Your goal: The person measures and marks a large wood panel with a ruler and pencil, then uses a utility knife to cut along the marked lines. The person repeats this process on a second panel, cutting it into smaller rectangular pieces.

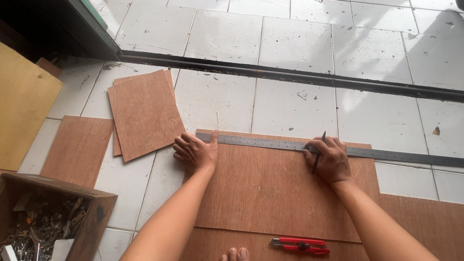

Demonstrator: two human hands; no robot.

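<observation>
On white tiles, reddish-brown plywood sheet [270,193], flat, under steel ruler [270,142]

Red utility knife [299,245], stacked plywood pieces [145,113], wooden box of hardware [92,212], white tiled floor [290,43]

A long, thin, grey steel ruler [290,144] lies flat across the far edge of a reddish-brown rectangular plywood sheet [270,193], its right end running well past the sheet onto white floor tiles. The sheet lies flat on the floor, overlapping another board beneath it. A slim dark pen [319,152] stands tilted, tip down against the ruler's near edge, gripped in the right hand [328,159]. The left hand [195,152] presses on the ruler's left end
</observation>
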